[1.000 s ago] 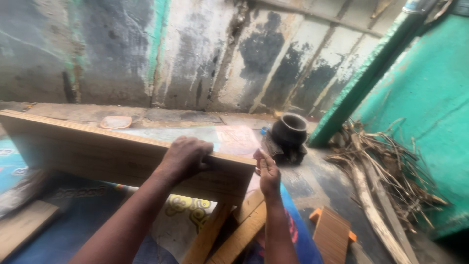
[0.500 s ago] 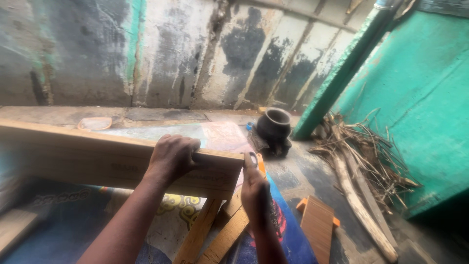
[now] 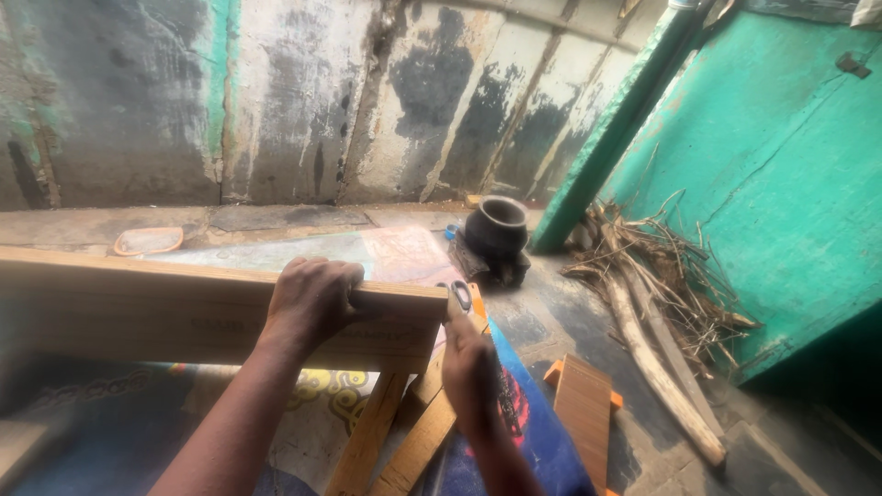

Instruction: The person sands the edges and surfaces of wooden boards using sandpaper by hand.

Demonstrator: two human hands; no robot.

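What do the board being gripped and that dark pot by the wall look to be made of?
The board under the left hand looks like pale, unfinished wood: tan, matte, faint grain lines. The pot seems to be clay or blackened metal, with a dull, sooty surface; which one is hard to tell.

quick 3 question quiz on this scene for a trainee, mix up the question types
1. True or false: the left hand grips the top edge of the plank.
2. Which lies right of the black pot? A) dry sticks B) a bucket C) a ladder
3. Fill in: the right hand is at the plank's ___ end.

Key:
1. True; its fingers curl over the top edge.
2. A; the sticks are piled by the green wall.
3. Right; it sits at the end corner, above the crossed wooden strips. Its grip cannot be judged.
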